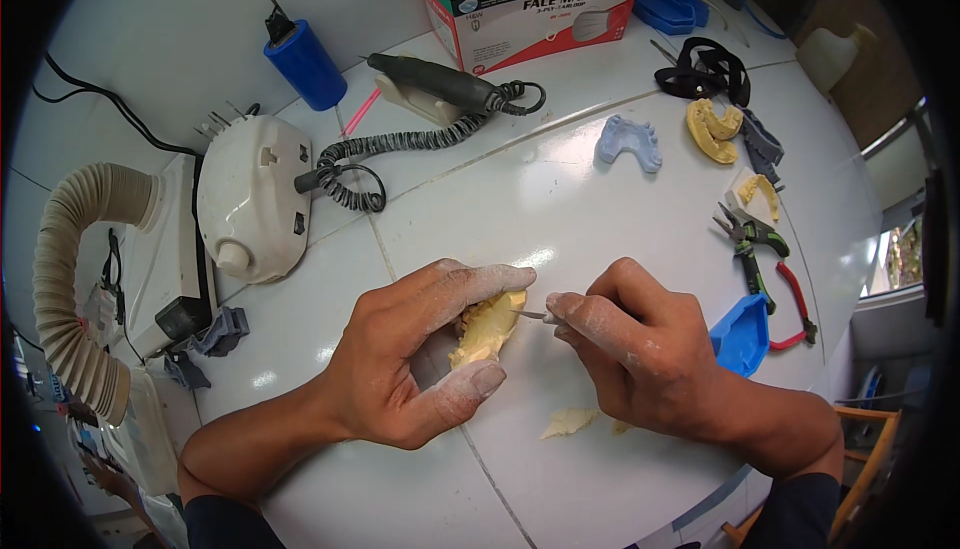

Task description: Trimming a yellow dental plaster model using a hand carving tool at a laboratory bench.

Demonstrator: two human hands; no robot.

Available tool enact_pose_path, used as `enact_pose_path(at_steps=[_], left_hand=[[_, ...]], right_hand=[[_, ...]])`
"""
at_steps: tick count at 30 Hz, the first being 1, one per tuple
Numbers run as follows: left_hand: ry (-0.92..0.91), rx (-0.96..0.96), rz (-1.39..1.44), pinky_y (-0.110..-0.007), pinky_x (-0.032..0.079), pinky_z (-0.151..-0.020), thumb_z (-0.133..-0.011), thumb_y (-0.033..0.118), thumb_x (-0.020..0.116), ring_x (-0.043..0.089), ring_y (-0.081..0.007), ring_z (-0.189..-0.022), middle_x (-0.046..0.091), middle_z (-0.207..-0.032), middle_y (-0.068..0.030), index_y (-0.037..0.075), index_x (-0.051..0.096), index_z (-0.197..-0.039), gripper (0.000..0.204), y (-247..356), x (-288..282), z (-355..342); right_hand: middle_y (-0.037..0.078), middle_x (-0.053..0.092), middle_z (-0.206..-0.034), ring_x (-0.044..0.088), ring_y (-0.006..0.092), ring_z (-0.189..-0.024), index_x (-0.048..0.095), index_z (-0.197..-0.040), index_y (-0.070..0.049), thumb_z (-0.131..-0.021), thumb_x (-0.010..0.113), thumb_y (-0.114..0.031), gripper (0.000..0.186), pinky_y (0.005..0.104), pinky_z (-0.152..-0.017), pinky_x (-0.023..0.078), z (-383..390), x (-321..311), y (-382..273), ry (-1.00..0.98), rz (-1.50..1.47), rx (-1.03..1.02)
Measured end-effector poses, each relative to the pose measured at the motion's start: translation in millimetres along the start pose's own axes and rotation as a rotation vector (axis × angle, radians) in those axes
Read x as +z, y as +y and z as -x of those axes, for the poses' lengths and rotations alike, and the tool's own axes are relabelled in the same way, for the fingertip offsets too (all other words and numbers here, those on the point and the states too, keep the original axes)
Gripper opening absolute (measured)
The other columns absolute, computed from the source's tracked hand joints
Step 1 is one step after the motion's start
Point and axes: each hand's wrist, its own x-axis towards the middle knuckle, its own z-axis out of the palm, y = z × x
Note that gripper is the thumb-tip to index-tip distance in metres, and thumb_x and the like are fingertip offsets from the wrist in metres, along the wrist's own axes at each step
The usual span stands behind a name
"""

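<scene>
My left hand (425, 354) is closed around a pale yellow plaster dental model (490, 329), thumb below and fingers above it. White dust coats its fingertips. My right hand (635, 339) pinches a small metal carving knife (533, 315), whose blade touches the model's right side. Most of the knife's handle is hidden inside the fist. Below the right hand, a thin pale yellow plaster scrap (570, 422) lies on the white tiled table (480, 219). Just right of that hand rests a blue plastic model base mould (742, 337), partly covered by it.
At the left stand a white handpiece control unit (255, 199) and a ribbed suction hose (75, 269). A black handpiece (430, 79) rests on its stand at the back, near mask boxes (530, 24). Plaster models (712, 131), a blue-grey impression (630, 143) and pliers (750, 239) lie right.
</scene>
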Motion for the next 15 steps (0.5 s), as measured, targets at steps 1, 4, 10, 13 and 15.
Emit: enact_pose_path(at_steps=[1, 4, 10, 13, 15], left_hand=[[0.0, -0.002, 0.0, -0.032, 0.054, -0.077, -0.097, 0.043, 0.069, 0.067, -0.0218, -0.09, 0.07, -0.106, -0.0174, -0.008, 0.063, -0.148, 0.072, 0.2, 0.0, 0.2], [-0.002, -0.011, -0.013, -0.032, 0.054, -0.077, -0.098, 0.044, 0.068, 0.067, -0.0215, -0.088, 0.07, -0.106, -0.0171, -0.008, 0.063, -0.148, 0.072, 0.7, -0.3, -0.3], [0.008, -0.008, -0.003, -0.032, 0.053, -0.074, -0.099, 0.043, 0.064, 0.067, -0.0213, -0.085, 0.07, -0.103, -0.0165, -0.008, 0.063, -0.148, 0.07, 2.2, 0.3, -0.2], [-0.007, -0.012, -0.016, -0.033, 0.053, -0.073, -0.1, 0.044, 0.062, 0.067, -0.0212, -0.085, 0.069, -0.102, -0.0165, -0.008, 0.063, -0.148, 0.07, 3.2, -1.3, -0.7], [-0.017, -0.034, -0.023, -0.033, 0.053, -0.074, -0.1, 0.043, 0.061, 0.067, -0.0214, -0.085, 0.069, -0.101, -0.0165, -0.008, 0.063, -0.148, 0.07, 5.8, -2.1, -1.3]], right_hand=[[0.008, 0.06, -0.091, 0.065, 0.0204, -0.066, 0.077, -0.117, -0.007, -0.081, 0.083, 0.001, 0.037, 0.0355, -0.053, 0.052, -0.2, -1.1, -0.1, -0.019, 0.004, -0.003], [0.008, 0.06, -0.091, 0.065, 0.0214, -0.065, 0.077, -0.119, -0.005, -0.084, 0.082, 0.002, 0.036, 0.036, -0.053, 0.053, -0.4, -5.5, -3.0, -0.093, 0.025, -0.047], [0.008, 0.059, -0.091, 0.065, 0.0215, -0.066, 0.076, -0.118, -0.006, -0.082, 0.083, 0.001, 0.038, 0.0362, -0.053, 0.053, 0.2, -0.4, -1.0, -0.018, -0.016, 0.003], [0.008, 0.059, -0.091, 0.064, 0.0216, -0.065, 0.076, -0.119, -0.006, -0.083, 0.083, 0.002, 0.037, 0.0362, -0.053, 0.053, -0.9, -4.3, -1.5, -0.074, -0.008, -0.011], [0.008, 0.059, -0.091, 0.064, 0.0218, -0.065, 0.076, -0.119, -0.006, -0.084, 0.082, 0.001, 0.036, 0.0361, -0.053, 0.053, -1.5, -5.4, -2.3, -0.091, -0.002, -0.026]])
